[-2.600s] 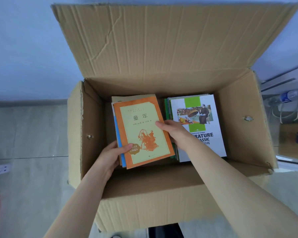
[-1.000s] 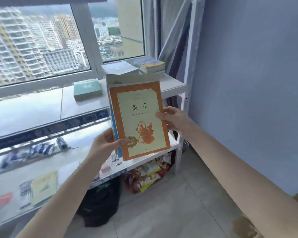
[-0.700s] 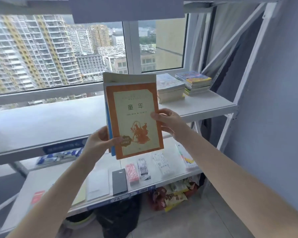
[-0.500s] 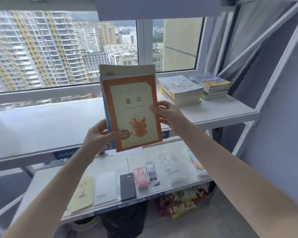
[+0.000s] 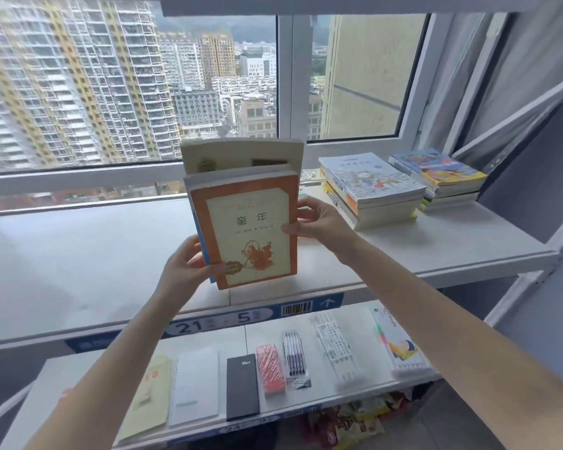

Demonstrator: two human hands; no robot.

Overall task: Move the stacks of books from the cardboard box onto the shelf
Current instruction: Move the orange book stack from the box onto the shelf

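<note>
Carry-and-place step, as judged: a stack of books [image 5: 246, 219], orange-and-cream cover facing the camera, is held tilted near upright above the front edge of the upper shelf [image 5: 95, 254], not yet resting on it. Left hand [image 5: 184, 266] clamps the stack's lower left corner, thumb over the front cover, fingers hidden behind. Right hand [image 5: 317, 224] grips the right edge about midway up, thumb on the cover, fingers curled round the back. Both hands closed on the stack; neither free. Two placed stacks [image 5: 371, 190] already lie flat toward the shelf's right rear corner, side by side, near the window. Broad bare surface runs from the shelf's middle to its left edge. Next move likely calls for tipping the stack flat and lowering it onto the bare surface just left of the placed stacks, keeping the books squared so none slide out. Lower shelf [image 5: 338, 391] carries stationery, not involved. Cardboard box out of view.
</note>
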